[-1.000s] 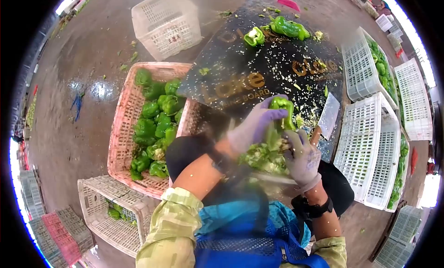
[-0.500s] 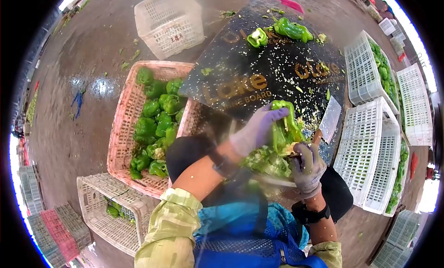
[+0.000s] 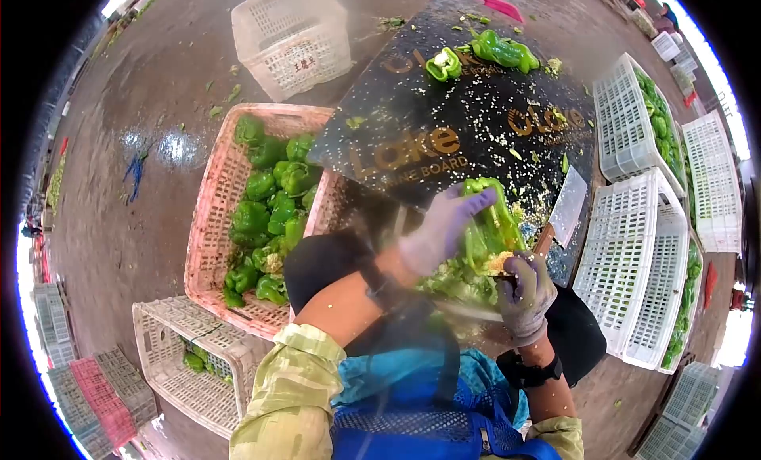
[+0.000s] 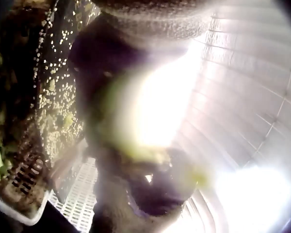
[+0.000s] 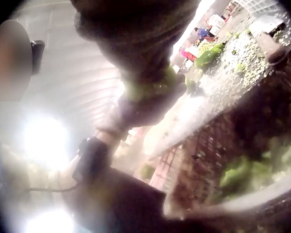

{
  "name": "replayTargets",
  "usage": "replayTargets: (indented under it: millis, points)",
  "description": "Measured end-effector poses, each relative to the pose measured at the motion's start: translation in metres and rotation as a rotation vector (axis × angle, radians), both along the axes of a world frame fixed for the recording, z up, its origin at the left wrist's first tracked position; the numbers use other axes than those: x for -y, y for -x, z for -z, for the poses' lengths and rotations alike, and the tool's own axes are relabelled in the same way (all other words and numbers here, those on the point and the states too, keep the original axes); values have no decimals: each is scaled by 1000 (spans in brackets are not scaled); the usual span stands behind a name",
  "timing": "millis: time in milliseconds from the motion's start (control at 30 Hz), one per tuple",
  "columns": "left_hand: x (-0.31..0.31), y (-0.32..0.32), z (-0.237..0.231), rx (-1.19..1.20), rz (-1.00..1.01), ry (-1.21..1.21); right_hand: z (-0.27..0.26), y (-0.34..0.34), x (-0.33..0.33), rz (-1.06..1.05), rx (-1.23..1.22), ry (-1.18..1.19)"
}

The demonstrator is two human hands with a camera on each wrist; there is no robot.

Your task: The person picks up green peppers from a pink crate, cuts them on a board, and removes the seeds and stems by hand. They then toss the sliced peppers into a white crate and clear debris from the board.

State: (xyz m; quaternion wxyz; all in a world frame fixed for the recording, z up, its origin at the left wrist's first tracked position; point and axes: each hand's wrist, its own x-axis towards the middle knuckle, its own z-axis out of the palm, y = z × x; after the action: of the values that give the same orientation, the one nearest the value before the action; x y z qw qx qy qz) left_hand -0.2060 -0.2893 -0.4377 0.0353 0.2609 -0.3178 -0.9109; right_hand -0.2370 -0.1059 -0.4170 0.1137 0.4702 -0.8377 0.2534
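Note:
My left hand [image 3: 442, 226], in a whitish glove with purple fingers, grips a green bell pepper [image 3: 499, 220] in the head view. The pepper is split open, its pale inside facing right. Just below it, my gloved right hand [image 3: 526, 297] has curled fingers and pinches the pale, seedy pepper core [image 3: 498, 263] at the pepper's lower end. Under both hands lies a heap of green scraps [image 3: 456, 284] in a container between the knees. In the left wrist view the pepper [image 4: 145, 111] is blurred and glaring; in the right wrist view the right hand is dark.
A broad knife [image 3: 569, 206] lies on the seed-strewn black board [image 3: 396, 111], to the right. Farther back on it are a cut pepper [image 3: 444, 64] and green peppers [image 3: 504, 51]. A pink crate [image 3: 208, 214] of peppers stands left, white crates [image 3: 618, 246] right.
The pepper has tilted and moved slightly down and right with my left hand, showing more of its inside. My right hand has shifted a little lower, and the seedy core has come into sight.

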Motion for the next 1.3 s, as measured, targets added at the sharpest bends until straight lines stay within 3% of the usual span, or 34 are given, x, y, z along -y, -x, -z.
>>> replayTargets:
  millis: [100,300,400,500,533,567,633,700,733,767,833,867,933,1000,1033,1100,1133,1200,1300]
  points:
    - [-2,2,6,48,-53,80,5,1,-1,-20,-49,-2]
    - [-3,5,21,38,-149,-80,12,4,-3,-72,-104,-16]
    - [4,-1,43,-186,-75,134,12,2,-5,-61,-71,19]
    - [15,3,57,-413,-144,45,27,6,-23,1,-29,-170]
    - [13,3,53,-437,-204,127,30,6,-26,28,2,-244]
    - [11,2,40,-456,-265,209,26,8,-21,99,139,-357]
    - [10,3,14,-195,-262,17,37,14,-18,157,638,47]
    - [9,6,14,-109,-298,155,38,25,-19,141,1208,425]
    - [6,7,14,-62,-310,222,10,23,-7,152,1388,437]
    - [0,4,2,-154,-291,136,6,24,2,174,1438,381]
    - [-7,8,3,-217,-289,245,-5,21,25,261,1438,181]
    - [-11,11,6,-247,-292,299,14,23,34,231,1495,322]
    - [-14,14,19,-175,-269,329,34,24,46,412,1601,510]
    - [-6,10,35,-53,-227,328,49,19,52,252,1501,660]
    - [-6,5,11,-57,-287,27,58,21,52,228,1452,671]
    - [-11,16,63,-335,-444,262,50,17,61,180,1390,776]
    - [-8,14,67,-334,-420,274,49,24,56,56,1337,605]
    - [-4,13,78,-333,-374,299,50,26,50,123,1323,506]
    - [-9,11,73,-458,-491,611,57,32,35,67,1049,313]
